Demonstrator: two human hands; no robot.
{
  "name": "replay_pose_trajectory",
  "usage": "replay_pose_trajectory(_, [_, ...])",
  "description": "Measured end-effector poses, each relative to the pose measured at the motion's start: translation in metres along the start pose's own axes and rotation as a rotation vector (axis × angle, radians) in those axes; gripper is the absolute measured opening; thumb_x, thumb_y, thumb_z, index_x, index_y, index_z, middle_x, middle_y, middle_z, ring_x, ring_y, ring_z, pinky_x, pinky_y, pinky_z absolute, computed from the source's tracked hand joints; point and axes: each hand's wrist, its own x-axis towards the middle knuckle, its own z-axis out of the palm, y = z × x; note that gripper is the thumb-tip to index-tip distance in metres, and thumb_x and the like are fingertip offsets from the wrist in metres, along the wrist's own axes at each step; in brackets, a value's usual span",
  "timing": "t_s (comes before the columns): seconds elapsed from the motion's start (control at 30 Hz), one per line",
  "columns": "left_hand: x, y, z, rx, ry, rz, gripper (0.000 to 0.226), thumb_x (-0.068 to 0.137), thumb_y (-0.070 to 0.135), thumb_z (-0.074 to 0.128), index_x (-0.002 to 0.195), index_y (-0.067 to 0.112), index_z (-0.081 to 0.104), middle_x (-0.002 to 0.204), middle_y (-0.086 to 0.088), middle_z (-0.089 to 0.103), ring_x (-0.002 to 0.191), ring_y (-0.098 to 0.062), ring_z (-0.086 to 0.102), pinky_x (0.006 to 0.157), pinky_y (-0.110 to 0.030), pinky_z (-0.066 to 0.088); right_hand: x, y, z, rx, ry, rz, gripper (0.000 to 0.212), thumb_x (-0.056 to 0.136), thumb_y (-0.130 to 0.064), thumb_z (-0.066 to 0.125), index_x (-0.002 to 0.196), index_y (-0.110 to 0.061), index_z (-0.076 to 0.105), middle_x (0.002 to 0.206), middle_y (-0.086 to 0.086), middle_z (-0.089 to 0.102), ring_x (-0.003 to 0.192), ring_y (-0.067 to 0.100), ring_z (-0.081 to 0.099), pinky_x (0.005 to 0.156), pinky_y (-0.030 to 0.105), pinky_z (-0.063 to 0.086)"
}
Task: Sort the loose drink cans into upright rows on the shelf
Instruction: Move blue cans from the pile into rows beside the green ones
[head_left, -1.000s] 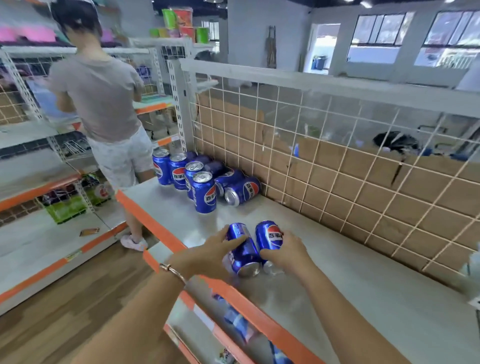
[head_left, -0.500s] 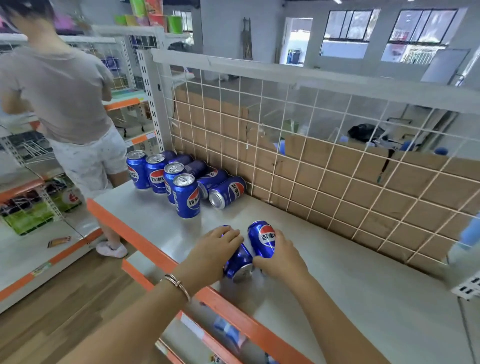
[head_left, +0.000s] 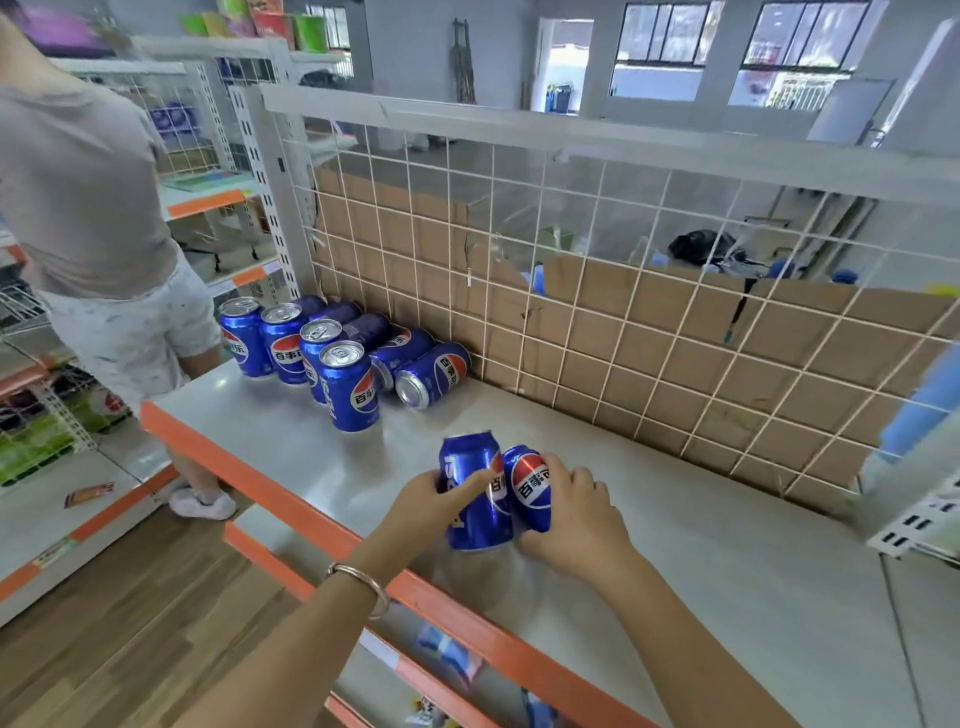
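left hand (head_left: 431, 501) fingers curled round blue aluminium drink can (head_left: 475, 519), right hand (head_left: 574, 514) fingers clamped on second blue can (head_left: 530, 488), cans touching, on grey shelf (head_left: 675, 545)

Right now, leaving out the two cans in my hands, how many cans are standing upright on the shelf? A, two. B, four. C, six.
B: four upright cans stand in a line near the left end of the shelf, tops showing, while the lying cans behind them rest on their sides.
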Motion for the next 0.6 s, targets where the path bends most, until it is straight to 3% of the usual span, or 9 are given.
replay_pose_trajectory(0.1, [0.001, -0.004, 0.006, -0.137, 0.016, -0.112, 0.041, 0.081, 0.054, 0.06, 0.087, 0.013, 0.065, 0.091, -0.009, 0.071, 0.084, -0.023, 0.068, 0.082, -0.035, 0.054, -0.003, 0.002, -0.001, -0.056, -0.021, 0.02, 0.085, 0.076, -0.043, 0.062, 0.145, -0.027, 0.016, 0.132, 0.007, 0.039, 0.119, 0.027, 0.042, 0.094, 0.038, 0.041])
replay_pose_trajectory(0.23, [0.003, -0.004, 0.012, -0.141, 0.036, -0.155, 0.037, 0.083, 0.048, 0.062, 0.089, 0.012, 0.063, 0.086, -0.006, 0.068, 0.074, -0.016, 0.064, 0.067, -0.023, 0.05, 0.002, 0.002, -0.004, 0.025, -0.072, 0.05, 0.071, 0.09, -0.042, 0.047, 0.148, -0.023, 0.013, 0.138, 0.009, 0.038, 0.123, 0.029, 0.038, 0.1, 0.042, 0.037])
replay_pose_trajectory(0.33, [0.009, 0.0, 0.014, -0.124, 0.049, -0.195, 0.04, 0.085, 0.044, 0.061, 0.102, 0.008, 0.06, 0.097, -0.009, 0.066, 0.082, -0.021, 0.063, 0.065, -0.024, 0.048, 0.007, 0.003, -0.007, 0.133, -0.132, 0.072, 0.067, 0.093, -0.034, 0.048, 0.149, -0.023, 0.014, 0.14, 0.011, 0.036, 0.126, 0.029, 0.036, 0.103, 0.041, 0.035])
replay_pose_trajectory(0.43, [0.016, 0.002, 0.007, 0.133, 0.033, -0.219, 0.057, 0.073, 0.06, 0.06, 0.102, 0.012, 0.058, 0.11, -0.012, 0.056, 0.087, -0.022, 0.059, 0.07, -0.027, 0.046, 0.008, 0.004, -0.013, 0.207, -0.159, 0.091, 0.071, 0.088, -0.035, 0.06, 0.145, -0.023, 0.021, 0.137, 0.01, 0.034, 0.127, 0.027, 0.033, 0.103, 0.035, 0.034])
replay_pose_trajectory(0.5, [0.017, 0.004, -0.003, 0.37, -0.006, -0.224, 0.057, 0.071, 0.065, 0.058, 0.097, 0.014, 0.054, 0.104, -0.009, 0.055, 0.085, -0.022, 0.055, 0.072, -0.027, 0.041, 0.01, 0.002, -0.018, 0.193, -0.199, 0.106, 0.077, 0.08, -0.036, 0.068, 0.141, -0.021, 0.025, 0.134, 0.009, 0.034, 0.126, 0.025, 0.032, 0.101, 0.032, 0.035])
replay_pose_trajectory(0.6, [0.015, 0.011, -0.015, 0.541, 0.019, -0.178, 0.055, 0.078, 0.061, 0.058, 0.1, 0.012, 0.048, 0.094, -0.005, 0.056, 0.082, -0.021, 0.053, 0.069, -0.027, 0.038, 0.012, -0.004, -0.021, 0.043, -0.253, 0.133, 0.081, 0.07, -0.043, 0.073, 0.135, -0.017, 0.032, 0.128, 0.008, 0.036, 0.122, 0.024, 0.035, 0.096, 0.034, 0.04])
